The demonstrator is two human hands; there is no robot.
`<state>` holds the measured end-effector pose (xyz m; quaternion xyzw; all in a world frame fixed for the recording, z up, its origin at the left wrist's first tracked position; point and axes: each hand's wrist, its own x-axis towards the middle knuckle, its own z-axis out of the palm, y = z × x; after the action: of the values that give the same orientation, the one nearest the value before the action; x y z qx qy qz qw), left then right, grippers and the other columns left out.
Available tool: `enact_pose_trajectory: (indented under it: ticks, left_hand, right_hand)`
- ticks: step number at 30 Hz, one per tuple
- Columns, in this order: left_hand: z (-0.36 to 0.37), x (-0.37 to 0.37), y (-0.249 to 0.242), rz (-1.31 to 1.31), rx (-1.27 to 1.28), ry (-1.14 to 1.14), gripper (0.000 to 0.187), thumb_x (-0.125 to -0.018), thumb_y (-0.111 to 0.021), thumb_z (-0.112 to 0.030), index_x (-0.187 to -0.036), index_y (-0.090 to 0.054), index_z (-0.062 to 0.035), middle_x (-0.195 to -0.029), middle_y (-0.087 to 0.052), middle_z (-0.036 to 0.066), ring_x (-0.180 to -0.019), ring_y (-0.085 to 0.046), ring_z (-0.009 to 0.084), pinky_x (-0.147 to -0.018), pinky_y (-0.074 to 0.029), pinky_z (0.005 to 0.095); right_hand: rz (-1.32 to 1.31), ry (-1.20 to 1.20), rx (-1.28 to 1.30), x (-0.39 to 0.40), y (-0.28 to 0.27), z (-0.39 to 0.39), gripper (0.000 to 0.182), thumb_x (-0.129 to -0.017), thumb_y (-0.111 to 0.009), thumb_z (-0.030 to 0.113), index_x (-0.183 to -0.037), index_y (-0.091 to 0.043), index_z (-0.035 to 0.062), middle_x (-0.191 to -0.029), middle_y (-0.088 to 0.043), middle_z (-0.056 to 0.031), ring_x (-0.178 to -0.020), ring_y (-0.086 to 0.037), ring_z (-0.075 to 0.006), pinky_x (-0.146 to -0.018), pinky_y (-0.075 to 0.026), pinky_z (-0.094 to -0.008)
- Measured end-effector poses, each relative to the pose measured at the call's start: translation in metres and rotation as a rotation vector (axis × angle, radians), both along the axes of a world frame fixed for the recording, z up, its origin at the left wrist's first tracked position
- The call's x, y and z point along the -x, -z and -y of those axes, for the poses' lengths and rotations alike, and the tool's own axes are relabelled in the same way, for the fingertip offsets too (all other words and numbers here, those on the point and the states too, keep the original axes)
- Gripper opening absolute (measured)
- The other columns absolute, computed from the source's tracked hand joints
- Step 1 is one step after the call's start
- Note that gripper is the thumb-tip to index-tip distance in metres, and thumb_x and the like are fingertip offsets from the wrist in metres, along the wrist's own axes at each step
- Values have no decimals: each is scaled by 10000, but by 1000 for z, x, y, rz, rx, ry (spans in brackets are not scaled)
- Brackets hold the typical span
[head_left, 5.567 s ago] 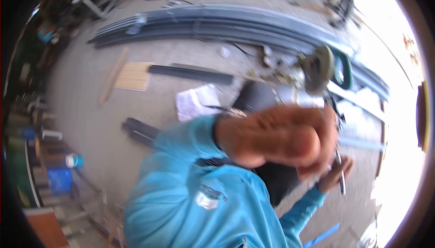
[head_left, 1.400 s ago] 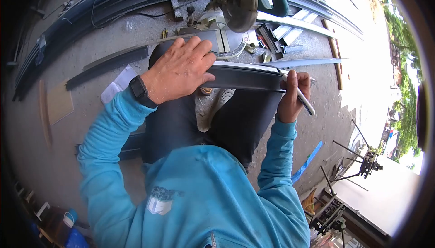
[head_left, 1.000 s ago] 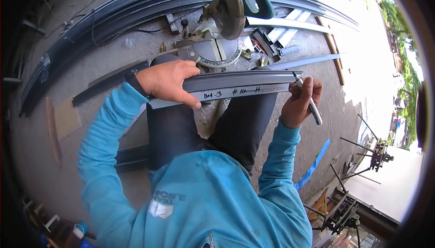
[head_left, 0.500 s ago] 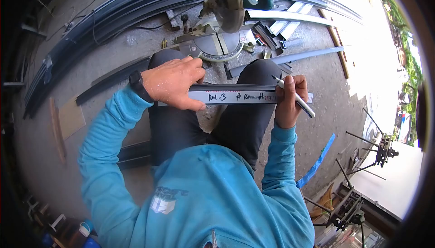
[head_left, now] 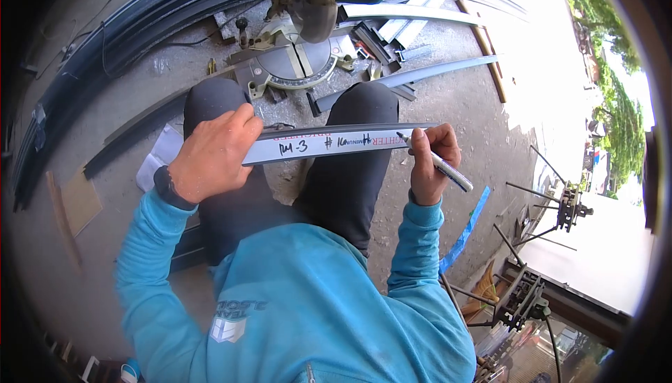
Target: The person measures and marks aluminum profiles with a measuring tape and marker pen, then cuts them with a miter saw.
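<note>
A long dark grey profile strip with a white label along its upper face (head_left: 301,146) lies crosswise above the lap, between the 2 hands. The label carries red and blue print plus black handwriting, including a 3. At its left end, the left hand (head_left: 213,151) lies over the strip, fingers pressed together and wrapped across it; the far ends of some fingers are hidden. At the other end, the right hand (head_left: 434,162) pinches a slim white marker with a black tip (head_left: 450,172) between thumb and forefinger, the remaining fingers curled. The marker's tip is at the label's right part; whether it touches cannot be told.

Beneath are 2 knees in black trousers (head_left: 357,166). Beyond the knees, on a grey, dusty concrete floor (head_left: 448,105), stands a mitre saw with a pale round base and green handle (head_left: 294,61). Behind it runs a bundle of long dark grey profiles (head_left: 133,44). A blue flat strip (head_left: 465,232) lies on the floor right of the right sleeve, near black metal stands (head_left: 521,295). Green foliage (head_left: 609,107) shows in bright light at far right.
</note>
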<state>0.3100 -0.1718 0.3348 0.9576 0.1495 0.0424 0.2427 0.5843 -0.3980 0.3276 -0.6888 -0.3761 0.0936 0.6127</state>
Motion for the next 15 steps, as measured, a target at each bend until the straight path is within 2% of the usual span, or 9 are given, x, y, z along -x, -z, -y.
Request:
enact_pose_trajectory:
  ticks: [2, 6, 15]
  left_hand:
    - [0, -1, -2, -9, 8, -3, 447, -641, -830, -29, -1003, -567, -22, -981, -526, 157, -925, -630, 388, -758, -533, 494]
    - [-1, 1, -2, -1, 13, -9, 448, -637, -830, -28, -1000, -567, -24, -977, -525, 159, -923, -628, 390, -756, -528, 493]
    - [0, -1, -1, -31, 4, -20, 453, -632, -824, -19, -1014, -581, -13, -974, -536, 161, -930, -638, 391, -776, -530, 484]
  right_hand:
    - [-41, -13, 58, -1, 3, 4, 273, -961, -743, 54, -803, -520, 54, -685, -582, 4, -632, -506, -27, -581, -399, -205]
    - [56, 23, 97, -8, 6, 6, 285, -945, -740, 43, -771, -515, 46, -643, -591, 8, -603, -500, -22, -548, -386, -217]
    - [166, -66, 216, -19, 7, 6, 295, -935, -757, 69, -755, -525, 48, -630, -605, -11, -591, -507, -36, -532, -401, -227]
